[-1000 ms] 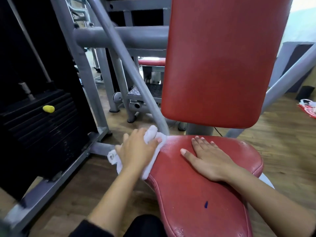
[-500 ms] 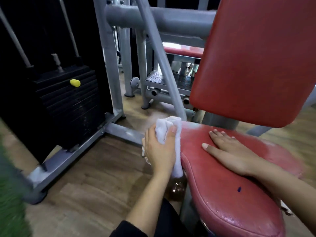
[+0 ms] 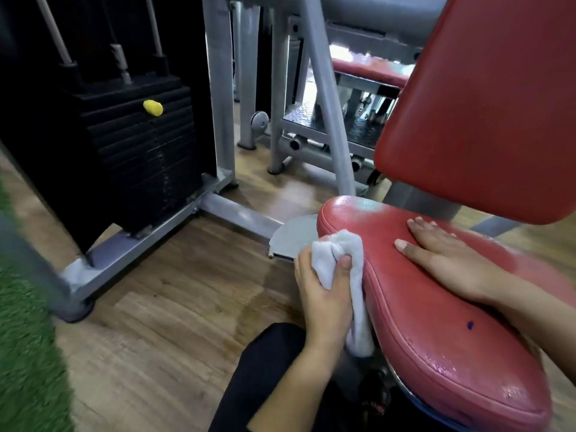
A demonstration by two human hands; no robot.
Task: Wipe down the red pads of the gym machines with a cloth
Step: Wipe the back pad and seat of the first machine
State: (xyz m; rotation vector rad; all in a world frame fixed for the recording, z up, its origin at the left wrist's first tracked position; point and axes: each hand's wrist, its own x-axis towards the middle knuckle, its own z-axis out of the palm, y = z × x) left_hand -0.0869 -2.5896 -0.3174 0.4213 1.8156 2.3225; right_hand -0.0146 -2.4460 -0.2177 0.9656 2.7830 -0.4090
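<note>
A red seat pad (image 3: 436, 332) fills the lower right, with a red back pad (image 3: 486, 104) upright above it. My left hand (image 3: 321, 294) grips a white cloth (image 3: 346, 260) and presses it against the seat pad's left side edge. The cloth hangs down along that edge. My right hand (image 3: 448, 257) lies flat on top of the seat, fingers spread, holding nothing. A small blue mark (image 3: 470, 324) shows on the seat surface.
A black weight stack (image 3: 137, 157) with a yellow pin (image 3: 152, 107) stands at the left in a grey steel frame (image 3: 218, 88). A slanted grey bar (image 3: 327, 98) rises behind the seat. Another red pad (image 3: 367, 70) lies further back. Wooden floor (image 3: 174, 307) and green turf (image 3: 25, 338) lie below.
My left hand has slid the cloth from the seat's back left corner forward along its left side edge. The right hand stays flat on the seat. The view has swung left and down.
</note>
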